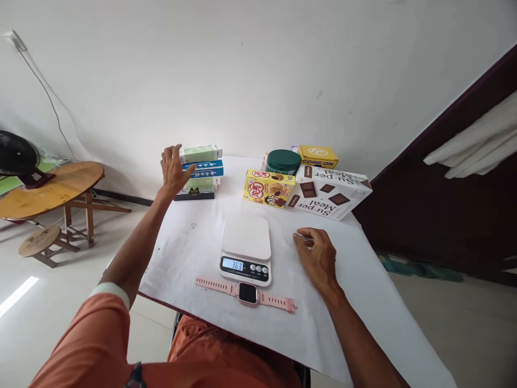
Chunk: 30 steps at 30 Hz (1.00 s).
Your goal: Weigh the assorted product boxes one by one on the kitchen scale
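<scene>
My left hand (174, 168) is raised with its fingers apart, just left of a stack of boxes (201, 172) at the far left of the white table (186, 253); it holds nothing. My right hand (317, 253) rests on the table with fingers loosely curled, right of a white kitchen scale (246, 249). The scale's top is bare and its display reads 363. A pink smartwatch (247, 292) lies flat in front of the scale, near the table's front edge.
At the back stand a yellow snack box (269, 187), a green-lidded jar (283, 160), a yellow "COME ON" box (318, 156) and a white "Super Meal" box (331, 191). A round wooden table (52, 188) and a stool (39, 241) stand to the left.
</scene>
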Motion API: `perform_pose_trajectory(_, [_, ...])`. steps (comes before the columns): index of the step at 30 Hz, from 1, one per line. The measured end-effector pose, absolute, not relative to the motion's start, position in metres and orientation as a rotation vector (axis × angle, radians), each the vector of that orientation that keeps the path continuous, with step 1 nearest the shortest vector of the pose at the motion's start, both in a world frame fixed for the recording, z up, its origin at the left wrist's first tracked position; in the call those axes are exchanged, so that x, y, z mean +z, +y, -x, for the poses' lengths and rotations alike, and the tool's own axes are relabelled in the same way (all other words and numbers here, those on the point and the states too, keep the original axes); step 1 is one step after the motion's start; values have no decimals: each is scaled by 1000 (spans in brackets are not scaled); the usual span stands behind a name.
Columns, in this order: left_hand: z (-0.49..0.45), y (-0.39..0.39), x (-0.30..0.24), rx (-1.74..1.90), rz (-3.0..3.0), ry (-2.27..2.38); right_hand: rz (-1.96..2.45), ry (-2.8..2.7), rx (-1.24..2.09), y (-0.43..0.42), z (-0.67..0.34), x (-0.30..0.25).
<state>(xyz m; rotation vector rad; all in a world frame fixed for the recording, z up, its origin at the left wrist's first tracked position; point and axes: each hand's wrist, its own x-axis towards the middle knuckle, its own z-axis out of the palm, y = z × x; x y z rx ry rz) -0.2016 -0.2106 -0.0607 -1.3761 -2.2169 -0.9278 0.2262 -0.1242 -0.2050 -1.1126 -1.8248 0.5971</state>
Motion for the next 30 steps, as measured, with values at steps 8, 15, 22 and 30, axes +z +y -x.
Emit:
perform_pose_trajectory(8, [241, -160, -30, -569, 1566, -2570, 1119, -1831, 629, -124, -228, -203])
perform_pose_trajectory(15, [250, -154, -24, -416, 1516, -2651, 1061, -1829, 630, -123, -226, -204])
perform_pose_trajectory(22, [245, -151, -18, -446, 1478, -2711, 1078, -1821, 662, -124, -226, -199])
perform_pose_trajectory(30, [211, -202, -2, -645, 1629, -2421, 1086, -1818, 638, -122, -223, -201])
